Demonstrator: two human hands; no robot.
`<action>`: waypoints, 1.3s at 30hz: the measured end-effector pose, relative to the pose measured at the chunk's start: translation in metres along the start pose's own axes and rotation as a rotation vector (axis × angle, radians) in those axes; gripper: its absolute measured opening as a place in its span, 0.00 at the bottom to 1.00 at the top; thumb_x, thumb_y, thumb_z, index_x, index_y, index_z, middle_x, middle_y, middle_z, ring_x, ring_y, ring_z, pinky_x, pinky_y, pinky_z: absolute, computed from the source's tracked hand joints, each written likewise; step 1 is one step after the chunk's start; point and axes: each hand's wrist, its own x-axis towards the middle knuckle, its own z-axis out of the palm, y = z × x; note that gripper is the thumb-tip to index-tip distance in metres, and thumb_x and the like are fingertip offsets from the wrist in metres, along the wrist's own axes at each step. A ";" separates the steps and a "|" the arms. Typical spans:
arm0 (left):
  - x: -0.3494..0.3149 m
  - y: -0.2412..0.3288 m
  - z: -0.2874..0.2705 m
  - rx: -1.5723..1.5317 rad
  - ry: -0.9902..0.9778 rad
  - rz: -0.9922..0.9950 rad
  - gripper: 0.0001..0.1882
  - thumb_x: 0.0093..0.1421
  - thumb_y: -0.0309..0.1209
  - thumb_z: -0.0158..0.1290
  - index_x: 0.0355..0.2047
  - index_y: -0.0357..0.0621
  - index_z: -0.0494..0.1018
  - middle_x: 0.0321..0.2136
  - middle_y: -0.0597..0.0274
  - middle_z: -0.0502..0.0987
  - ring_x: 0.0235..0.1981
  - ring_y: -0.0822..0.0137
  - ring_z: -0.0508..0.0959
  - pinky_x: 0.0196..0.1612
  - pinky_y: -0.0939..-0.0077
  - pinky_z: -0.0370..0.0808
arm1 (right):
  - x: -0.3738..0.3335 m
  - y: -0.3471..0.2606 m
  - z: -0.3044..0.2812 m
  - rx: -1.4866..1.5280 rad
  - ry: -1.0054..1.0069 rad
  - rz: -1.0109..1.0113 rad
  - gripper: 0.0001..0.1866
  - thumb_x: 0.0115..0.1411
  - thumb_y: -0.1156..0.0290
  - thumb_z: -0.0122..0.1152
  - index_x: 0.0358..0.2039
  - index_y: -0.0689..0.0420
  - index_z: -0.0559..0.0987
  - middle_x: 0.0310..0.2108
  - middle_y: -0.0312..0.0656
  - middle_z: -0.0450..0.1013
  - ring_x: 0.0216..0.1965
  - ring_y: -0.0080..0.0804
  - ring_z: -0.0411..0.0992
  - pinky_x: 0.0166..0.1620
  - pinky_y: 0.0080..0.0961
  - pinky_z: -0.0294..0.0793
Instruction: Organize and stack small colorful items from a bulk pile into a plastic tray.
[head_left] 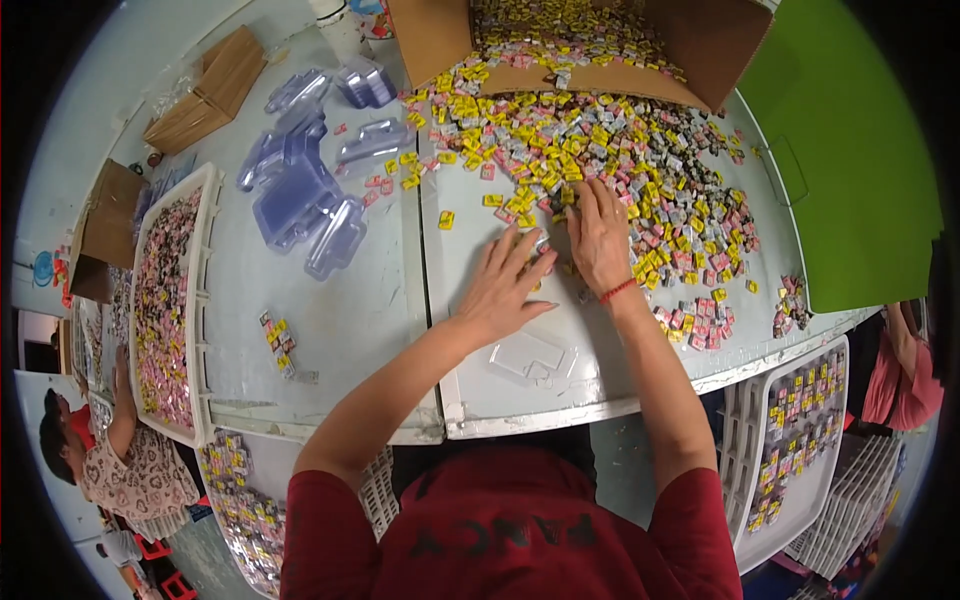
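A heap of small yellow, pink, grey and dark packet-like pieces (pixel 650 190) spreads over the white table. My right hand (pixel 600 240), with a red cord at its wrist, rests on the heap's near-left edge. Its fingers reach onto the pieces, and nothing shows gripped in them. To its left, my left hand (pixel 503 280) lies low over the table with fingers stretched and apart. A few pieces lie between the two hands, partly hidden by the left fingertips. Nearer my body, a clear plastic blister tray (pixel 530 358) lies on the table, below the left hand.
Nested clear plastic trays (pixel 295 195) lie on the left table. An open cardboard box (pixel 430 45) spills pieces at the back. White crates (pixel 205 300) of pieces stand left, and another crate (pixel 795 450) at lower right. A green panel (pixel 860 160) borders the right; other people are nearby.
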 end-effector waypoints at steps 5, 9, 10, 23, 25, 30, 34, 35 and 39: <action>0.032 -0.040 0.023 0.112 0.079 -0.045 0.29 0.55 0.43 0.57 0.53 0.39 0.68 0.60 0.45 0.59 0.62 0.38 0.53 0.61 0.44 0.51 | 0.060 0.024 0.035 -0.161 0.001 0.037 0.23 0.61 0.60 0.53 0.53 0.60 0.69 0.55 0.52 0.64 0.57 0.54 0.60 0.58 0.51 0.58; 0.034 -0.064 0.012 0.135 -0.036 -0.058 0.27 0.56 0.42 0.55 0.52 0.38 0.68 0.58 0.45 0.61 0.57 0.39 0.57 0.59 0.45 0.52 | 0.076 0.043 0.048 -0.262 -0.131 0.058 0.27 0.63 0.53 0.49 0.56 0.59 0.67 0.56 0.51 0.64 0.58 0.52 0.59 0.59 0.52 0.54; 0.031 -0.063 0.010 0.107 -0.032 -0.082 0.27 0.56 0.42 0.55 0.52 0.38 0.68 0.57 0.46 0.61 0.57 0.39 0.57 0.59 0.45 0.52 | 0.070 0.036 0.048 -0.241 -0.141 0.001 0.28 0.62 0.54 0.49 0.56 0.60 0.67 0.56 0.51 0.64 0.58 0.51 0.59 0.60 0.52 0.54; 0.038 -0.046 -0.001 0.057 -0.091 -0.049 0.34 0.53 0.44 0.58 0.55 0.37 0.66 0.63 0.42 0.53 0.63 0.37 0.51 0.60 0.42 0.50 | 0.110 0.161 0.011 -0.388 0.001 0.134 0.26 0.64 0.52 0.49 0.54 0.60 0.69 0.54 0.56 0.65 0.55 0.54 0.63 0.56 0.48 0.61; 0.032 -0.037 0.003 -0.010 -0.128 -0.068 0.35 0.52 0.45 0.59 0.55 0.37 0.65 0.63 0.41 0.52 0.63 0.37 0.50 0.60 0.40 0.48 | 0.120 0.214 0.018 -0.430 -0.089 0.358 0.29 0.64 0.48 0.46 0.56 0.57 0.68 0.55 0.54 0.65 0.56 0.53 0.62 0.58 0.49 0.59; 0.024 -0.031 -0.012 -0.061 -0.116 -0.066 0.36 0.51 0.48 0.58 0.53 0.35 0.66 0.62 0.41 0.55 0.63 0.37 0.52 0.60 0.40 0.48 | 0.123 0.322 -0.009 -0.343 -0.079 0.645 0.25 0.62 0.49 0.47 0.51 0.55 0.71 0.54 0.51 0.67 0.57 0.53 0.61 0.57 0.48 0.62; 0.051 -0.036 -0.017 -0.031 -0.150 -0.021 0.37 0.51 0.51 0.59 0.54 0.36 0.66 0.61 0.42 0.56 0.63 0.37 0.52 0.60 0.39 0.49 | 0.105 0.380 -0.023 -0.502 -0.108 0.463 0.22 0.64 0.52 0.44 0.49 0.55 0.73 0.52 0.50 0.69 0.56 0.50 0.64 0.58 0.44 0.62; 0.060 -0.039 -0.016 -0.017 -0.157 -0.024 0.37 0.51 0.51 0.59 0.54 0.36 0.66 0.61 0.42 0.56 0.63 0.37 0.52 0.60 0.39 0.49 | 0.110 0.375 -0.019 -0.510 -0.196 0.392 0.22 0.64 0.52 0.43 0.48 0.54 0.73 0.53 0.49 0.69 0.56 0.49 0.65 0.58 0.43 0.62; 0.112 -0.037 0.007 0.005 -0.209 0.044 0.40 0.48 0.51 0.62 0.55 0.39 0.65 0.62 0.43 0.55 0.63 0.38 0.52 0.58 0.36 0.51 | 0.137 0.358 -0.006 -0.474 -0.339 0.462 0.22 0.65 0.52 0.41 0.48 0.53 0.74 0.52 0.48 0.70 0.56 0.49 0.65 0.58 0.42 0.62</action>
